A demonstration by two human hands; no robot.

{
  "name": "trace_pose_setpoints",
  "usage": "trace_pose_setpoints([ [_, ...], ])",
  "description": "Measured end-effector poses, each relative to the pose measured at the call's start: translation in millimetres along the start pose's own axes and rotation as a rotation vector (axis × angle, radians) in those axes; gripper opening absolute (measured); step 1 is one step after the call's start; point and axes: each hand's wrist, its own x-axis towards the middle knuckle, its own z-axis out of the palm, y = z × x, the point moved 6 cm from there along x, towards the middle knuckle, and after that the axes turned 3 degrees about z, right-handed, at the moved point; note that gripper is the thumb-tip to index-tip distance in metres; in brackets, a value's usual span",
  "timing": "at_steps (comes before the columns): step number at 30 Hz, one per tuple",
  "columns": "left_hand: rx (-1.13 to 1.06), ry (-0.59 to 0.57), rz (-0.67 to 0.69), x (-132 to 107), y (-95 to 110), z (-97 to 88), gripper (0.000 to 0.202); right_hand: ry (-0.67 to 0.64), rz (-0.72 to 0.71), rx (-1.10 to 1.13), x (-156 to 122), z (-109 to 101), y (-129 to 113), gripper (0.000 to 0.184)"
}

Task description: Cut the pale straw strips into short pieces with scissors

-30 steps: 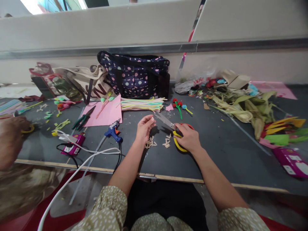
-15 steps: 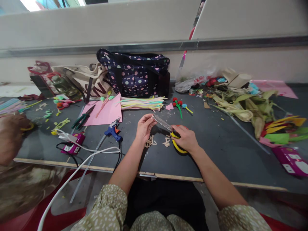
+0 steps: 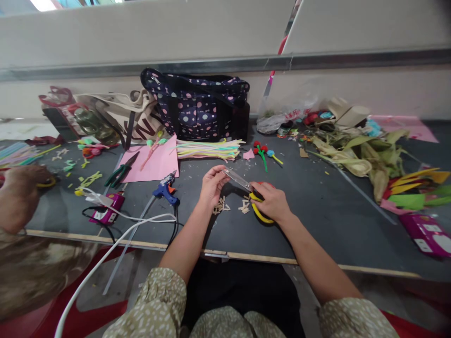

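Two hands close together above the dark table (image 3: 317, 206). Grips yellow-handled scissors (image 3: 239, 179) in the right hand (image 3: 273, 203), fingers curled tight through the loops, blades pointing left. Pinches thumb to fingertips of the left hand (image 3: 211, 185) at the blade tips; cannot tell what lies between. Just beneath, on the table, pale cut bits (image 3: 220, 206).

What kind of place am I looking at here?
Most likely a shared craft table, perhaps a workshop class: the right hand holds scissors by small cut pieces, a blue glue gun lies nearby, and another person's hand works alongside.
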Motion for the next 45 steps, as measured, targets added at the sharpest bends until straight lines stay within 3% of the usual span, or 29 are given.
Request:
trace_pose_setpoints([
  [22,-0.018,-0.028,-0.005,-0.2,-3.2,3.7,0.035,-0.039,0.013,0.092,0.3,3.2,-2.3,0.039],
  [33,0.031,-0.021,-0.012,-1.5,-4.5,2.7,0.035,-0.016,0.001,0.096,0.5,0.7,-2.7,0.039],
  [45,0.022,0.024,-0.026,-0.4,-4.7,-3.6,0.031,0.066,0.102,0.173,1.0,-6.2,6.8,0.039],
])
